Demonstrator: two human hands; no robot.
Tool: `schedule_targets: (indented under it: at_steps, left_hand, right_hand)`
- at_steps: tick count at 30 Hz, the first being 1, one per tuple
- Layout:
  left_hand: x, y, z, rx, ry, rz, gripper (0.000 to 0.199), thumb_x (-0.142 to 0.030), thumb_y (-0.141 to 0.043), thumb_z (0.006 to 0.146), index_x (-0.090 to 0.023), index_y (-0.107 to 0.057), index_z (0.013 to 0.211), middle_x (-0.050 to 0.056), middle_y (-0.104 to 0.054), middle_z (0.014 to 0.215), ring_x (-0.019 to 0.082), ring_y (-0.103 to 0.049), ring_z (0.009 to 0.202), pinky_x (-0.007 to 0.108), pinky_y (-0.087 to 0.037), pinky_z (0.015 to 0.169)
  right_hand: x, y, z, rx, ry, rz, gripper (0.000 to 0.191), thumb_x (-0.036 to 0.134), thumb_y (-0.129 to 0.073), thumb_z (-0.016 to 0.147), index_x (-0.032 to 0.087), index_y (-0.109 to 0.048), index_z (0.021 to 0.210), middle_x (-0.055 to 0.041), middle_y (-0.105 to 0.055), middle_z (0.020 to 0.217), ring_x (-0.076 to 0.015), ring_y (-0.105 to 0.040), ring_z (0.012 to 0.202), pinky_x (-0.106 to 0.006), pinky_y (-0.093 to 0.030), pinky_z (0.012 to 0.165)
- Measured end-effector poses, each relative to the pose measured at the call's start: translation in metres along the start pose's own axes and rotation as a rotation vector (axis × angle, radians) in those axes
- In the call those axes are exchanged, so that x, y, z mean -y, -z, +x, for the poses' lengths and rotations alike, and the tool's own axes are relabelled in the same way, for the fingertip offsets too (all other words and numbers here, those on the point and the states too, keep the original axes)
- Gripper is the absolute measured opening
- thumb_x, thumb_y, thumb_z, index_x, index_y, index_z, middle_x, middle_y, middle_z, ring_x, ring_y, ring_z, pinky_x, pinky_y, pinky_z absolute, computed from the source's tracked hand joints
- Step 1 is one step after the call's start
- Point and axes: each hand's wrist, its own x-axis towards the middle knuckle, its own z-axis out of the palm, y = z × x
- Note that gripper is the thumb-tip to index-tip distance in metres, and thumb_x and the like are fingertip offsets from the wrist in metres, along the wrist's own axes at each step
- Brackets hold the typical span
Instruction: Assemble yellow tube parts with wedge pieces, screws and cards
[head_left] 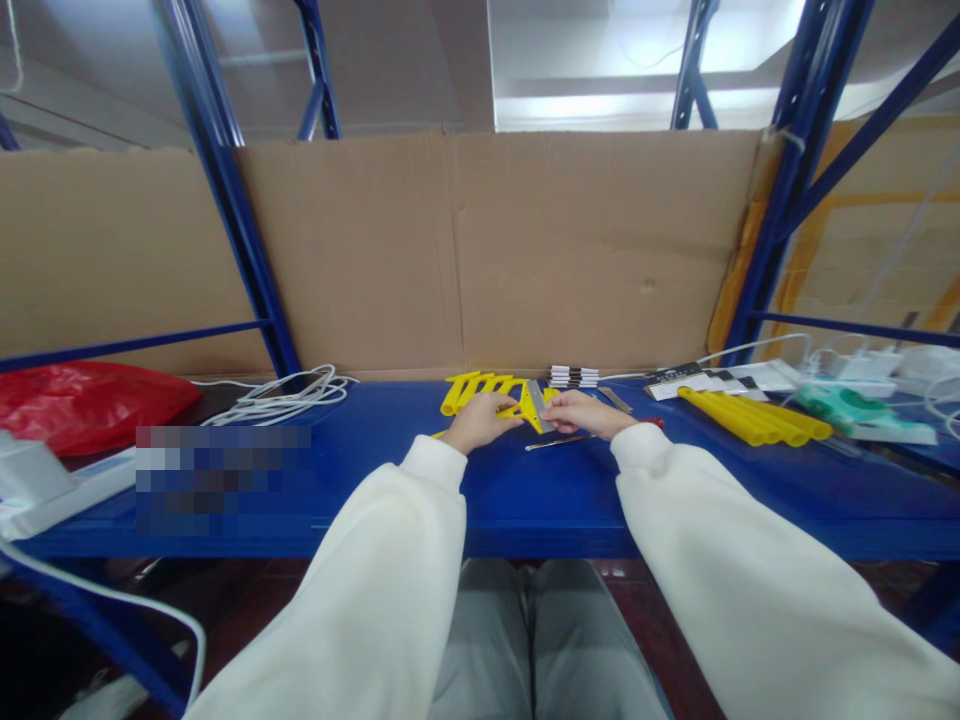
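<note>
My left hand (482, 421) is closed on a yellow plastic scraper head (530, 408), held just above the blue shelf. Against that head, my right hand (576, 413) pinches a flat grey metal blade (541, 404). Below the right fingers lies a thin metal rod-like tool (556, 442) on the shelf; its far end is hidden by the hand. Just behind my left hand, several yellow T-shaped scraper parts (470, 390) lie in a row. Another flat metal piece (615, 399) rests behind the right hand.
A stack of black-and-white packets (574, 376) sits by the cardboard wall (525, 250). Several yellow tubes (750, 417) lie at right, near a green-and-white package (862, 410). Coiled white cable (289, 395) and a red bag (97, 400) are at left. Blue posts (240, 200) flank the shelf (375, 500).
</note>
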Motion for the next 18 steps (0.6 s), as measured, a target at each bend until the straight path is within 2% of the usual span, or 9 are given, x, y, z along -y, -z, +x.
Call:
schedule_targets:
  at_steps: [3, 5, 8, 10, 13, 18]
  left_hand:
    - [-0.001, -0.002, -0.001, -0.002, 0.027, -0.007, 0.056, -0.029, -0.074, 0.081, -0.019, -0.061, 0.134, 0.009, -0.072, 0.116, 0.024, -0.067, 0.104, 0.037, -0.052, 0.096]
    - [-0.002, -0.003, -0.003, 0.005, 0.0, -0.018, 0.065, -0.024, -0.071, 0.082, -0.022, -0.051, 0.144, 0.008, -0.071, 0.118, 0.022, -0.066, 0.107, 0.036, -0.051, 0.097]
    - [-0.001, -0.006, -0.004, 0.059, -0.106, 0.016, 0.055, -0.019, -0.064, 0.086, -0.03, -0.056, 0.14, 0.006, -0.068, 0.123, 0.022, -0.062, 0.116, 0.035, -0.047, 0.103]
    - [0.001, -0.008, -0.004, 0.103, -0.13, 0.079, 0.045, -0.019, -0.06, 0.088, -0.03, -0.064, 0.132, 0.007, -0.069, 0.119, 0.022, -0.063, 0.112, 0.037, -0.046, 0.102]
    - [0.004, -0.01, -0.003, 0.129, -0.124, 0.137, 0.041, -0.021, -0.057, 0.09, -0.029, -0.067, 0.129, 0.009, -0.068, 0.111, 0.023, -0.064, 0.105, 0.038, -0.047, 0.099]
    - [0.002, -0.012, -0.004, 0.132, -0.163, 0.12, 0.038, -0.021, -0.057, 0.09, -0.032, -0.069, 0.125, 0.008, -0.066, 0.106, 0.023, -0.063, 0.103, 0.039, -0.046, 0.1]
  right_hand:
    - [-0.003, 0.001, 0.002, 0.008, -0.02, 0.01, 0.027, 0.028, -0.072, 0.07, 0.017, -0.051, 0.057, 0.0056, -0.048, 0.048, -0.004, -0.037, 0.041, -0.017, -0.023, 0.041]
    - [-0.005, 0.001, 0.003, 0.015, -0.042, 0.007, 0.028, 0.029, -0.073, 0.07, 0.017, -0.052, 0.058, 0.0056, -0.048, 0.048, -0.0037, -0.035, 0.04, -0.017, -0.021, 0.039]
    - [-0.006, 0.0, 0.004, 0.039, -0.069, -0.023, 0.028, 0.03, -0.072, 0.071, 0.017, -0.053, 0.057, 0.0059, -0.047, 0.046, -0.0035, -0.034, 0.039, -0.017, -0.02, 0.038]
    - [-0.006, 0.0, 0.004, 0.053, -0.087, -0.05, 0.028, 0.031, -0.071, 0.072, 0.017, -0.053, 0.057, 0.0062, -0.047, 0.044, -0.0037, -0.033, 0.038, -0.017, -0.021, 0.038]
    - [-0.004, 0.0, 0.002, 0.065, -0.103, -0.073, 0.028, 0.035, -0.071, 0.075, 0.017, -0.054, 0.06, 0.0066, -0.046, 0.043, -0.0044, -0.033, 0.038, -0.017, -0.022, 0.038]
    - [-0.001, 0.0, 0.002, -0.102, -0.083, -0.033, 0.032, 0.036, -0.064, 0.085, 0.017, -0.053, 0.061, 0.0067, -0.041, 0.039, -0.005, -0.033, 0.037, -0.018, -0.024, 0.038]
